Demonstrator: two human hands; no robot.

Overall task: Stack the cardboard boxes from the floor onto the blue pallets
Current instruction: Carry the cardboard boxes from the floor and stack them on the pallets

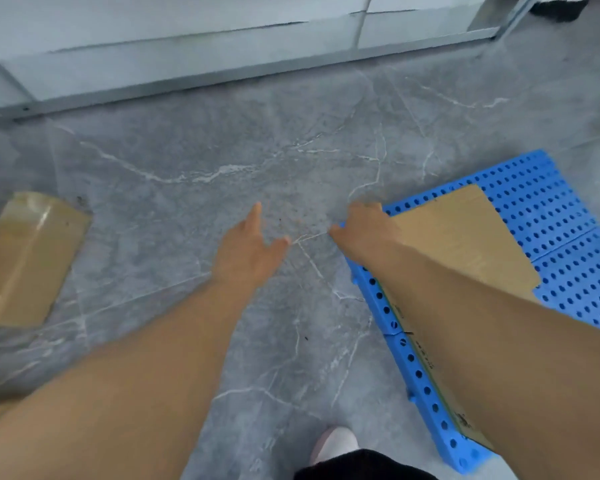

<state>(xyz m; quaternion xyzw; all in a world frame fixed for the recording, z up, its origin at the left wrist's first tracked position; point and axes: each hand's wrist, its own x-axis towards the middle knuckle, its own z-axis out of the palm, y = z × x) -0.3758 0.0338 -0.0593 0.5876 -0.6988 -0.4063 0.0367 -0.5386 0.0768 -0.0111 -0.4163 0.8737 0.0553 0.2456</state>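
Note:
A brown cardboard box [465,233] lies on the blue perforated pallets [565,244] at the right. My right hand [364,230] rests on the box's near left corner, fingers curled over its edge; whether it grips the box I cannot tell. My left hand [250,247] hovers over the bare floor to the left of the pallet, fingers spread, holding nothing. Another taped cardboard box [28,258] lies on the floor at the far left, well away from both hands.
The grey marbled floor [194,161] stretches ahead to a pale wall with a metal base rail [222,74]. My foot [333,445] in a light shoe stands at the bottom centre, beside the pallet's near edge.

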